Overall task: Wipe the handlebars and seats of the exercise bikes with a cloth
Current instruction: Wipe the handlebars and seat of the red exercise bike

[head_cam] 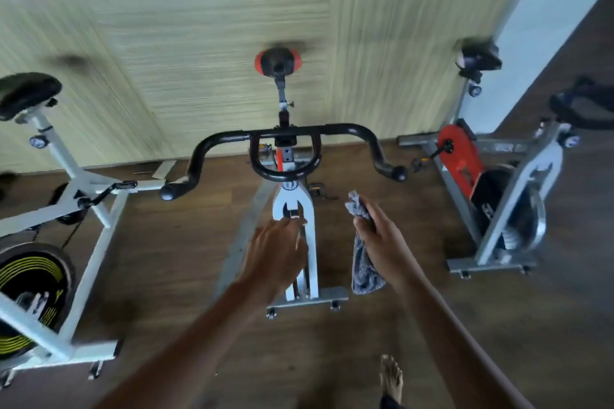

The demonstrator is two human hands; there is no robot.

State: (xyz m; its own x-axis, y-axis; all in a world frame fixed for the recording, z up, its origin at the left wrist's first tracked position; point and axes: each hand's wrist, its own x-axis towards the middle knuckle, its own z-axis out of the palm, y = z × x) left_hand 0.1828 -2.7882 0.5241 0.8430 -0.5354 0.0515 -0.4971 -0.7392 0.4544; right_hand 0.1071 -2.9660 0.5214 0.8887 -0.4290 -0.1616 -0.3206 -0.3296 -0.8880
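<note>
My right grip (378, 236) clamps the cloth (365, 272), left grip (275, 256) loose and empty; I'd sweep the handlebars (345, 128) end to end, pressing firmly

We see three exercise bikes side by side. The middle bike (292, 209) is white and red and faces us. Its black handlebars (285, 133) are wide, with a loop in the centre, and its black seat (278, 61) with red edges is behind them. The left bike (83, 189) has a black saddle (26, 93). The right bike (518, 196) is grey and red. The grey cloth (365, 269) hangs crumpled from our right hand (378, 229), near the handlebars but apart from them.
</note>
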